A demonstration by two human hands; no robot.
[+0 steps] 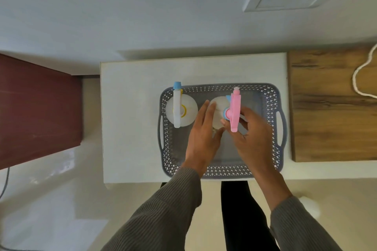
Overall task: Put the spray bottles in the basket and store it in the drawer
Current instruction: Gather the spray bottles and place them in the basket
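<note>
A grey perforated basket (pixel 271 96) with side handles sits on a white cabinet top (pixel 132 128). A clear spray bottle with a white and blue trigger head (pixel 177 108) stands upright in the basket's far left corner. A second clear bottle with a pink trigger head (pixel 235 108) stands upright in the middle of the basket. My left hand (pixel 204 134) lies flat against this bottle's left side, fingers straight. My right hand (pixel 255 138) curls around its neck and body from the right. The bottle's lower part is hidden by my hands.
A wooden surface (pixel 330 112) with a white cord (pixel 359 79) adjoins the cabinet on the right. A dark red piece of furniture (pixel 38 112) stands at the left. A pale wall (pixel 142 10) lies behind, glossy floor (pixel 61 199) below. No drawer front is visible.
</note>
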